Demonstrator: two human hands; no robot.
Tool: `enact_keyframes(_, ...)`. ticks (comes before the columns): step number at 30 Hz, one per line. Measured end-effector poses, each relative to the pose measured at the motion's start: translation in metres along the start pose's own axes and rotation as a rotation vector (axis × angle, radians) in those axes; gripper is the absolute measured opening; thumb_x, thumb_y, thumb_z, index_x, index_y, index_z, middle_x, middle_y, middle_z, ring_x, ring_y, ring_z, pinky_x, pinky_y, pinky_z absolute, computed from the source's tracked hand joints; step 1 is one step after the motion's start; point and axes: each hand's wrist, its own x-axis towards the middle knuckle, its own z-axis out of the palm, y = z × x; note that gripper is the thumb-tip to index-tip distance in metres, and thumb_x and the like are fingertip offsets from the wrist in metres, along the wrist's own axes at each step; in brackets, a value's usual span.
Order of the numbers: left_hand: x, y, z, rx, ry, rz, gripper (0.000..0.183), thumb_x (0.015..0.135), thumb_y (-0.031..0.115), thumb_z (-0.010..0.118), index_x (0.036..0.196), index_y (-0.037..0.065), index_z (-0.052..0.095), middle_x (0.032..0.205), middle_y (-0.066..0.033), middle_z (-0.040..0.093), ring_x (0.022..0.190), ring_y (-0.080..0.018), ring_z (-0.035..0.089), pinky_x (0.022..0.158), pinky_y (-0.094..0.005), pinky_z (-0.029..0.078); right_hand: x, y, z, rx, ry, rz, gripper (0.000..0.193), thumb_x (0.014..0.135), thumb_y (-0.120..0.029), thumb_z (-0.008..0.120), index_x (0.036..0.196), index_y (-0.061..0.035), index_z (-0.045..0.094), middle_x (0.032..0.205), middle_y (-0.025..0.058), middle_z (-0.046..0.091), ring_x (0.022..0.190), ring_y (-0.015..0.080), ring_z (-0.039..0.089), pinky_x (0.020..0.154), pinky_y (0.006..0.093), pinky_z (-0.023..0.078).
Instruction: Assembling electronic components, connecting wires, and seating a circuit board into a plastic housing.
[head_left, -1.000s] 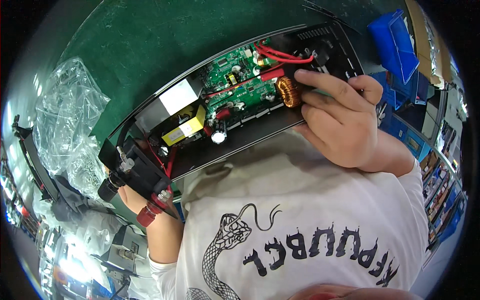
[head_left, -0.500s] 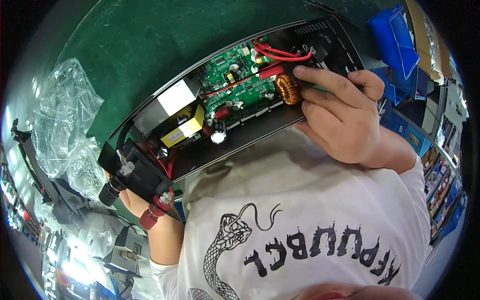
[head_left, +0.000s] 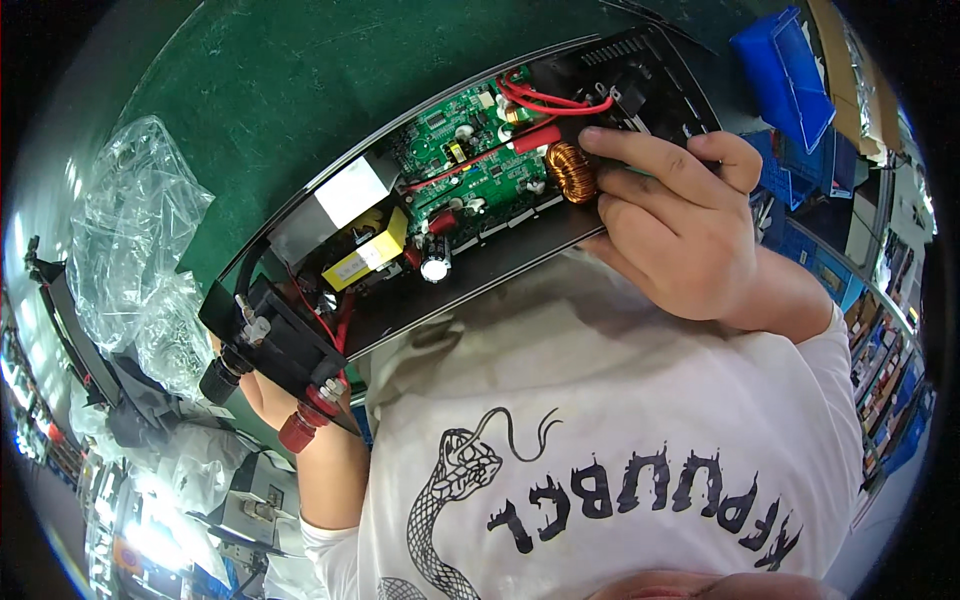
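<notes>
An open black metal case [head_left: 500, 245], likely a power supply or inverter, is tilted in front of me. Inside are a green circuit board [head_left: 480, 150], a yellow-wrapped transformer [head_left: 367, 252], a copper coil [head_left: 571, 173] and thick red wires [head_left: 550, 103]. My right hand [head_left: 685, 225] is closed over the case's near side wall at the right, its fingers inside by the coil. Mostly hidden behind the end panel [head_left: 280, 330], which carries a black terminal [head_left: 222, 377] and a red terminal [head_left: 305, 422], is my left hand [head_left: 262, 398]; its fingers do not show.
Beneath the case lies a green table mat [head_left: 270, 80]. Crumpled clear plastic bags [head_left: 140, 230] lie at the left. Blue bins [head_left: 785, 75] stand at the far right, next to cardboard [head_left: 850, 80]. A grey machine [head_left: 255, 505] sits at the lower left.
The case has shifted slightly up and left at its right end, with my right hand moving along. The end panel with the terminals has tipped a little.
</notes>
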Motion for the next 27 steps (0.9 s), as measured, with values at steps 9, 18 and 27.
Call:
enact_keyframes(9,0.019,0.006,0.031,0.364,0.004,0.322,0.041,0.105,0.025,0.052,0.144,0.013,0.046,0.124,-0.0199,0.063,0.109,-0.0374,0.067,0.092,-0.0562,0.059,-0.002,-0.007,0.011,-0.008,0.128,0.065,0.016,0.075,-0.024,0.073,0.073,-0.0147,0.060,0.088,-0.0012,0.071,0.120,0.0144,0.062,0.100,0.0451,0.028)
enact_keyframes(18,0.091,0.018,0.005,0.936,-0.053,0.693,0.033,0.108,0.026,0.049,0.132,0.004,0.051,0.117,-0.0128,0.064,0.100,-0.0247,0.067,0.079,-0.0408,0.063,0.010,0.006,-0.020,-0.114,0.327,0.152,0.011,0.077,-0.019,0.068,0.070,-0.0126,0.064,0.077,0.0040,0.064,0.102,0.0219,0.066,0.091,0.0487,0.041)
enact_keyframes(27,0.043,0.051,0.065,0.105,0.201,0.127,0.026,0.109,0.028,0.047,0.126,0.009,0.052,0.116,-0.0059,0.062,0.106,-0.0156,0.060,0.088,-0.0327,0.052,-0.042,0.166,-0.080,-0.299,-0.249,0.928,0.025,0.087,-0.019,0.063,0.108,-0.0129,0.076,0.106,0.0132,0.074,0.097,0.0312,0.071,0.084,0.0444,0.056)
